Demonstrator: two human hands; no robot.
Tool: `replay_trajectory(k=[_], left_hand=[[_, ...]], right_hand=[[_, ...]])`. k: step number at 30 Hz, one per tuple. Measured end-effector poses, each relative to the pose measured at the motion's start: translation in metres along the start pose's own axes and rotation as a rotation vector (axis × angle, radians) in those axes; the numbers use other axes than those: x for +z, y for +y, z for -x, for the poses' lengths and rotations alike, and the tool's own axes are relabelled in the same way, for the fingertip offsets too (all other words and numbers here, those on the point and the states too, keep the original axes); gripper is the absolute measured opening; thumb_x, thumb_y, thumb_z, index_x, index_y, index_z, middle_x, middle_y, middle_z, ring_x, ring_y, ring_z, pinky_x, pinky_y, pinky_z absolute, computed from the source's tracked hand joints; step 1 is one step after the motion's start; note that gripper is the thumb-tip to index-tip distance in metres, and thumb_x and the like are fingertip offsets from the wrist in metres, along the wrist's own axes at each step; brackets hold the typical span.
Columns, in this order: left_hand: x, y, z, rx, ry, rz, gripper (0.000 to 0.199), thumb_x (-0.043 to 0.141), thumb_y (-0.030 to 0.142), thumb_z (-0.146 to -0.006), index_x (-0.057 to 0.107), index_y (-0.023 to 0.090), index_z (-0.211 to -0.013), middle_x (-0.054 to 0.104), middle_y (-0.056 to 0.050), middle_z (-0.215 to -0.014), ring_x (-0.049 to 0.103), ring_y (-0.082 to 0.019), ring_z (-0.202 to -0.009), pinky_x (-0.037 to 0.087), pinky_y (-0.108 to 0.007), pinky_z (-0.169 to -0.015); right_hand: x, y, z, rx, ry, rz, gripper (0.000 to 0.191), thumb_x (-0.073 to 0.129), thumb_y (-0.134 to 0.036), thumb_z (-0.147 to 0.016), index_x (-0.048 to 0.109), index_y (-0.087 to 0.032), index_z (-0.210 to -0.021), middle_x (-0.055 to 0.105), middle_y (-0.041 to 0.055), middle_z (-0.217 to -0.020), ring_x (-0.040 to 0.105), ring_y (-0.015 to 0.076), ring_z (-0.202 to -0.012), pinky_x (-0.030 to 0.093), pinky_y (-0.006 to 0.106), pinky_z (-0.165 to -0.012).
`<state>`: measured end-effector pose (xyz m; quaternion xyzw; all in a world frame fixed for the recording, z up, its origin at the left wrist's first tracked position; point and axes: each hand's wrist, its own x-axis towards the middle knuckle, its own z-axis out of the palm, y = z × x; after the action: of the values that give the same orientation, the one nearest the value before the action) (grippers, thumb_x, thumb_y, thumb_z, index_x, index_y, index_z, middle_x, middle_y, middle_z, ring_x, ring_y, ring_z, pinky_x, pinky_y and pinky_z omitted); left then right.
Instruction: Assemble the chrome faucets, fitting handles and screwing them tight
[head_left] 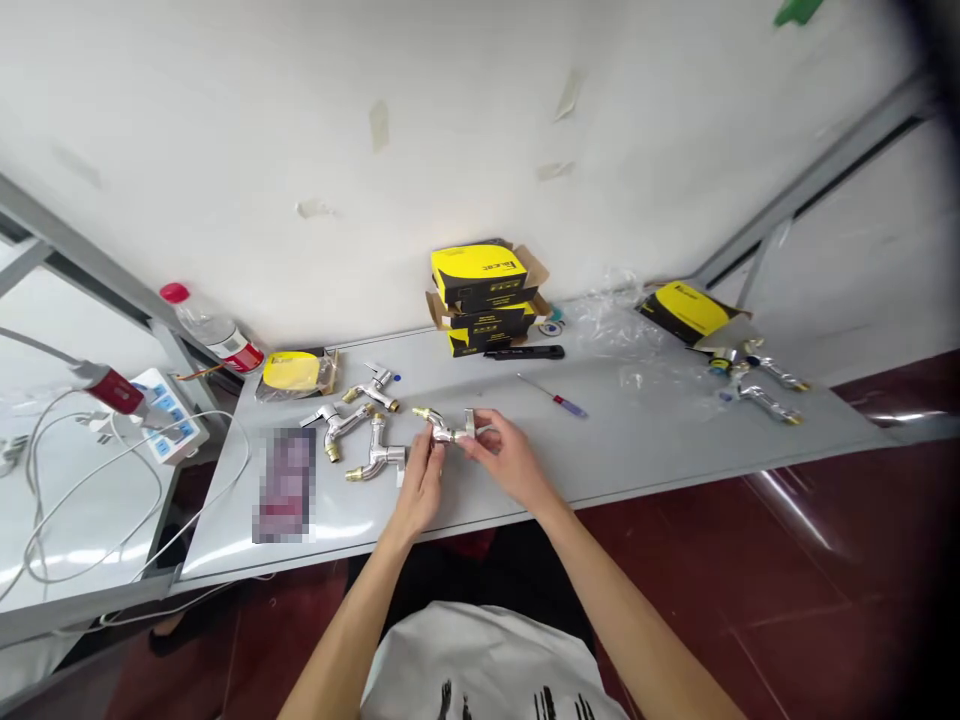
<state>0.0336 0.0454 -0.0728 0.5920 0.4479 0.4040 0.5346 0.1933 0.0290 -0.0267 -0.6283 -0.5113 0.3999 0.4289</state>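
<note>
A chrome faucet (442,430) with a brass-coloured end is held between my two hands above the front of the grey table. My left hand (422,487) grips its body from the left and below. On the lever-handle side, my right hand (506,452) has its thumb and fingers closed on the faucet. Just left of my left hand lies another chrome faucet (377,455). Two more stand close by: a faucet (332,428) farther left and a faucet (373,388) behind. A screwdriver (559,399) with a clear purplish handle lies to the right of my hands.
Yellow-and-black boxes (487,290) are stacked at the wall, a black utility knife (525,352) before them. Plastic wrap (622,320), another box (686,312) and faucets (761,395) lie right. Left are a boxed package (296,372), bottle (217,335), blurred item (285,487) and power strip (169,415).
</note>
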Motion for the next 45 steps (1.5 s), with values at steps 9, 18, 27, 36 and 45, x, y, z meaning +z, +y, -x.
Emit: replay_trajectory(k=[9, 18, 27, 36, 45], left_hand=[[-0.007, 0.003, -0.011, -0.084, -0.026, 0.313, 0.036, 0.052, 0.051, -0.092, 0.047, 0.02, -0.11, 0.06, -0.002, -0.085, 0.058, -0.013, -0.069, 0.046, -0.027, -0.066], [-0.009, 0.001, -0.009, -0.087, -0.079, 0.328, 0.035, 0.053, 0.052, -0.092, 0.044, 0.021, -0.106, 0.061, -0.001, -0.082, 0.061, -0.013, -0.07, 0.046, -0.025, -0.063], [-0.002, -0.004, -0.008, -0.043, 0.026, 0.27, 0.034, 0.055, 0.049, -0.091, 0.044, 0.021, -0.107, 0.061, -0.003, -0.096, 0.066, -0.014, -0.075, 0.051, -0.028, -0.07], [-0.003, -0.003, -0.008, -0.058, -0.005, 0.302, 0.034, 0.058, 0.049, -0.089, 0.043, 0.021, -0.104, 0.062, -0.002, -0.091, 0.067, -0.014, -0.074, 0.052, -0.029, -0.072], [-0.003, -0.005, -0.008, -0.025, -0.006, 0.276, 0.033, 0.055, 0.048, -0.092, 0.045, 0.021, -0.106, 0.062, -0.002, -0.089, 0.067, -0.015, -0.075, 0.052, -0.031, -0.075]], right_hand=[[-0.01, 0.01, -0.007, -0.005, -0.176, -0.05, 0.031, 0.069, -0.043, -0.081, 0.058, -0.023, -0.103, 0.069, 0.0059, -0.11, 0.069, 0.0211, -0.101, 0.054, 0.036, -0.092], [-0.015, 0.006, -0.015, -0.101, -0.12, 0.198, 0.034, 0.061, -0.051, -0.087, 0.072, -0.025, -0.106, 0.071, 0.0046, -0.089, 0.066, 0.0191, -0.08, 0.053, 0.036, -0.083], [-0.015, 0.022, -0.018, -0.088, -0.188, 0.012, 0.042, 0.067, -0.05, -0.082, 0.071, -0.025, -0.115, 0.06, 0.0076, -0.126, 0.059, 0.0238, -0.118, 0.047, 0.04, -0.105], [-0.011, 0.015, -0.021, -0.02, -0.132, -0.034, 0.039, 0.06, -0.054, -0.087, 0.067, -0.019, -0.103, 0.065, 0.0041, -0.086, 0.065, 0.0161, -0.08, 0.056, 0.033, -0.082], [-0.014, 0.017, -0.019, 0.022, -0.193, -0.118, 0.054, 0.068, -0.051, -0.081, 0.057, -0.024, -0.125, 0.067, 0.0054, -0.103, 0.069, 0.0157, -0.079, 0.059, 0.035, -0.081]])
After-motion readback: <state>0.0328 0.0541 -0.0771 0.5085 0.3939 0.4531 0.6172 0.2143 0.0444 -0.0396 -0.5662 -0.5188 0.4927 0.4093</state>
